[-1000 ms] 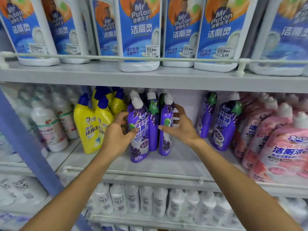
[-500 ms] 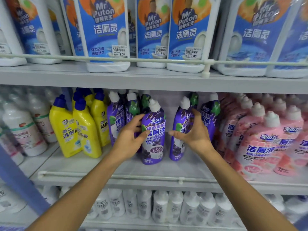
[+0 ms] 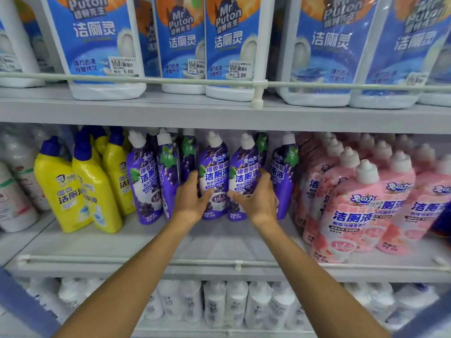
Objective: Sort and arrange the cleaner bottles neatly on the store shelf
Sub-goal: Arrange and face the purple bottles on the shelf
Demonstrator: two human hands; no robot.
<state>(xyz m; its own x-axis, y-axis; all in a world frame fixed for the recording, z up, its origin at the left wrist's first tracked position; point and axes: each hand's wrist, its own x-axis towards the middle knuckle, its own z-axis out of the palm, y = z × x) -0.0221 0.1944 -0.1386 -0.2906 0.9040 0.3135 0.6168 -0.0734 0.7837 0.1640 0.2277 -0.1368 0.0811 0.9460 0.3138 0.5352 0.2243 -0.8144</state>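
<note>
Head view: two purple cleaner bottles stand upright, side by side and touching, at the middle of the middle shelf. The left grip curls round the left purple bottle, thumb across its label. The right grip curls round the right purple bottle in the same way.

More purple bottles crowd in just to the left and one just to the right, hemming the held pair in. Yellow bottles stand further left, and pink bottles fill the right side. A thin front rail runs along the shelf edge below the forearms. Large blue-labelled jugs line the shelf above, and white bottles the shelf below.
</note>
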